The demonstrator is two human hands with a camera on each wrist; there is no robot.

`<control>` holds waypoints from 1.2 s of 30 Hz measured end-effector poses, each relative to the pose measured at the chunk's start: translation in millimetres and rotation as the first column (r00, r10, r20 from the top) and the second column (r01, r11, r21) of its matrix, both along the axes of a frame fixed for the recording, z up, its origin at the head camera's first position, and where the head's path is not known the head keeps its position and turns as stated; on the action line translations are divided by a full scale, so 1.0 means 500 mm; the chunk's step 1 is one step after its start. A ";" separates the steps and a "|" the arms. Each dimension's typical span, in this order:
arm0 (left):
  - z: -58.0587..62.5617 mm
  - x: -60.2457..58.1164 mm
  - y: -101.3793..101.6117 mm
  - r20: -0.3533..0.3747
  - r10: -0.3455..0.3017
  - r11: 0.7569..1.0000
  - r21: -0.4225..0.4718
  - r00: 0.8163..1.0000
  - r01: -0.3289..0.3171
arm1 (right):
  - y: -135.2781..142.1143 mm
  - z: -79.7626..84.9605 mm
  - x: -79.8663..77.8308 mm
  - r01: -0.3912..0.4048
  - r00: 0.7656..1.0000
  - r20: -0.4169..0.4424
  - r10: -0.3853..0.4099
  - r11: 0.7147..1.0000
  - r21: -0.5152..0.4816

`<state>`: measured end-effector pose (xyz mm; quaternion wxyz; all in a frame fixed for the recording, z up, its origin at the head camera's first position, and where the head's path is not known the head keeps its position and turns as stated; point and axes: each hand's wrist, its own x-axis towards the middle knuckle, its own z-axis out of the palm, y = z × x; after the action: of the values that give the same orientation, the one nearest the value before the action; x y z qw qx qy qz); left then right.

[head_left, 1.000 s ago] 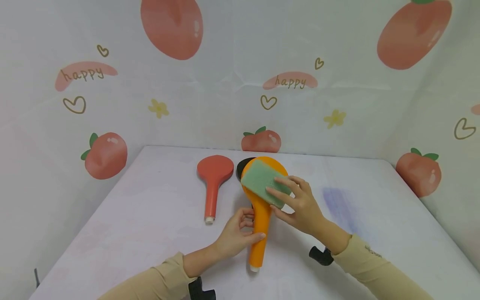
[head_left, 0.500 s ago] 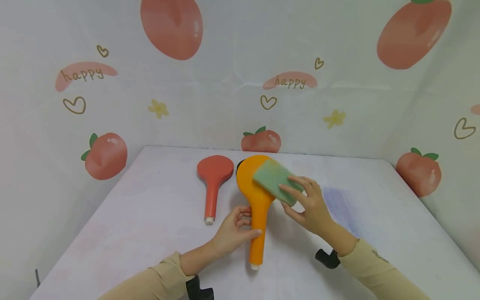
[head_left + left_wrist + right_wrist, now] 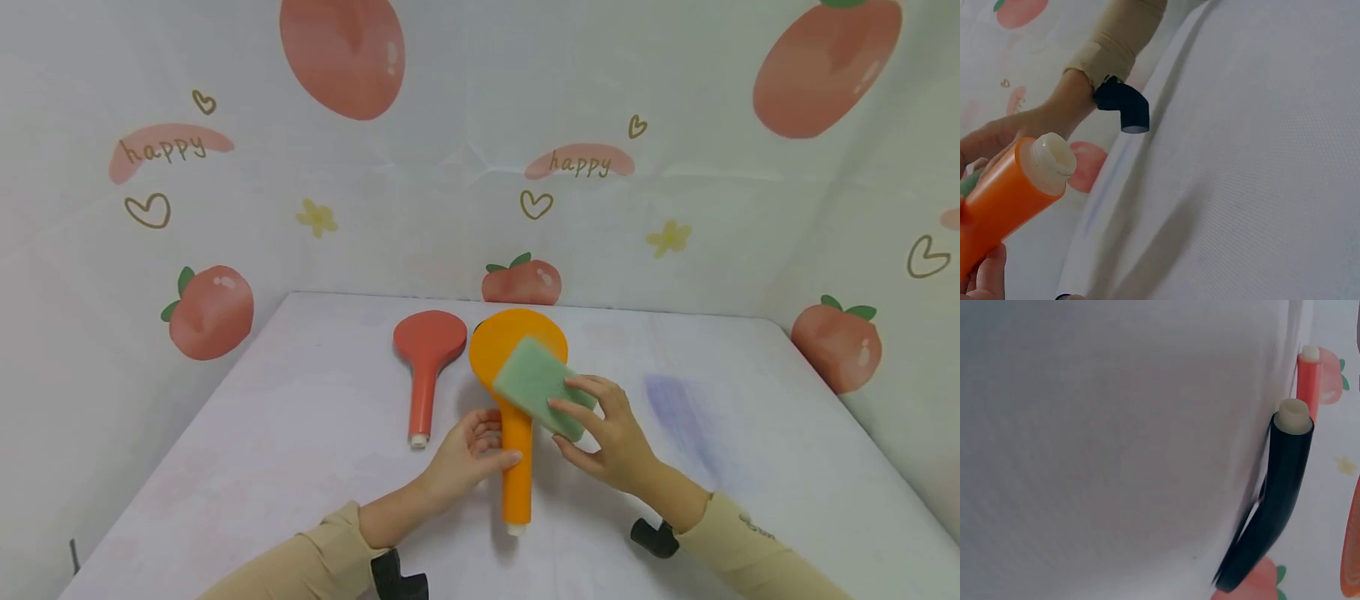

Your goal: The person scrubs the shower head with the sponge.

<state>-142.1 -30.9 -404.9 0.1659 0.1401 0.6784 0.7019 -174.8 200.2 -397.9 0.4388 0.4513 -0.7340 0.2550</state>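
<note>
An orange paddle [image 3: 491, 342] with a round flat head and a tube handle is held up over the table, head away from me. My left hand [image 3: 465, 462] grips its handle, thumb across the front and fingers at the left side. In the left wrist view, the orange handle [image 3: 997, 206] ends in a white plug. Thumb and fingers of my right hand [image 3: 618, 442] pinch a pale green sponge [image 3: 532, 379], which overlaps the lower right of the paddle's head and the top of the handle. The right wrist view catches only an orange sliver [image 3: 1351, 550] of the paddle.
A red paddle [image 3: 429, 350] lies on the white table [image 3: 300, 467], left of the orange one. Behind the orange head a black paddle [image 3: 1285, 469] is nearly hidden in the head view. A fruit-printed cloth [image 3: 450, 167] hangs behind the table.
The sponge first slid right across the orange head, then came back left and lower toward the handle. The paddle has shifted slightly left and up, covering more of the black one.
</note>
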 end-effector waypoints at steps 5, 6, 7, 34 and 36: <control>0.003 -0.002 -0.004 0.070 -0.025 0.999 0.047 0.997 0.022 | 0.011 0.000 -0.009 0.049 0.999 0.019 -0.049 0.998 -0.041; 0.004 -0.002 -0.005 0.078 -0.031 0.998 0.054 0.996 0.027 | 0.014 0.001 -0.013 0.075 0.996 0.044 -0.072 0.995 -0.061; 0.004 -0.002 -0.006 0.083 -0.038 0.998 0.060 0.996 0.033 | 0.018 0.002 -0.016 0.103 0.992 0.077 -0.097 0.991 -0.084; 0.018 -0.004 -0.017 0.190 -0.179 0.967 0.216 0.965 0.136 | 0.014 0.003 -0.018 0.149 0.978 0.171 -0.122 0.976 -0.158; 0.018 -0.003 -0.019 0.184 -0.196 0.964 0.217 0.963 0.154 | 0.019 0.007 -0.024 0.166 0.969 0.213 -0.123 0.967 -0.194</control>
<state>-143.5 -40.3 -395.7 0.2810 0.1432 0.5684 0.7598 -187.0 209.6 -394.2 0.4259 0.3196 -0.7741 0.3423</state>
